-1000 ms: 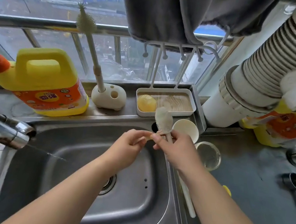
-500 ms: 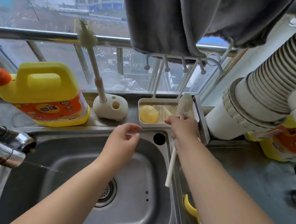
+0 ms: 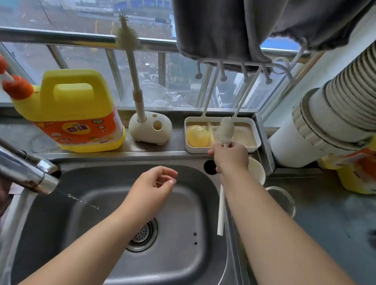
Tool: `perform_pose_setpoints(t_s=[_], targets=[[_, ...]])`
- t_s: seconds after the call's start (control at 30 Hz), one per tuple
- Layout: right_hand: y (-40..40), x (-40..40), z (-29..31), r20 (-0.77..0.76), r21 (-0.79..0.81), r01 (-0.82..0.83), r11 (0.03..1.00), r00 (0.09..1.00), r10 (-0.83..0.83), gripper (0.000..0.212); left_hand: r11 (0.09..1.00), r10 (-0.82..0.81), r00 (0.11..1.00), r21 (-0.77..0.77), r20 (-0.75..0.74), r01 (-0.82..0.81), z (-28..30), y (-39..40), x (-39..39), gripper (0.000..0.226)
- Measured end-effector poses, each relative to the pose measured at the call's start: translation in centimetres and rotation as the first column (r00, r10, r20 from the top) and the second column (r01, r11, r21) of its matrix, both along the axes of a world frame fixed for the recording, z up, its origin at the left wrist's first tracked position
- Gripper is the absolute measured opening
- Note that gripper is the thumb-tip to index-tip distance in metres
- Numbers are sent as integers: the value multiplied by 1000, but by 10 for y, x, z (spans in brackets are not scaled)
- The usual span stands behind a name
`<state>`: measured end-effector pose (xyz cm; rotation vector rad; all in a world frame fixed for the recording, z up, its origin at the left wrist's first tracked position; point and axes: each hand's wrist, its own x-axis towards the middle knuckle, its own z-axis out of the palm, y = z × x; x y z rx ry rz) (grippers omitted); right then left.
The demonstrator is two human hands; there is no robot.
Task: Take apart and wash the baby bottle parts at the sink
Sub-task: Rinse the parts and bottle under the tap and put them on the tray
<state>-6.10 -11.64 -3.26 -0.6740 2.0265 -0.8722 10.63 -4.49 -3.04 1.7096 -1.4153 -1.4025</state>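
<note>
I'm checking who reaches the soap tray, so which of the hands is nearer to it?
Right. The right hand, gripping the bottle brush, is at the soap tray's front edge. The left hand hangs empty over the sink, well short of the tray.

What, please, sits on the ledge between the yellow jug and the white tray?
In the head view, a cream brush holder stands between the jug and the tray, holding one upright long brush.
</note>
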Motion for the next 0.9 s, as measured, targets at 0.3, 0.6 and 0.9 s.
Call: perform_pose_setpoints(t_s=[0.3,0.6,0.9], targets=[[136,-64,70,-113,-43,-203,978,974,197,17,938,-341,940,-62,4,340,11,41,-60,14],[243,-111,61,-154,79,-59,995,986,70,21,715,-605,720,-165,340,679,-18,92,-138,42],[287,-111,50,-170,110,-59,992,982,77,26,761,-636,737,26,231,648,-32,100,-157,39]])
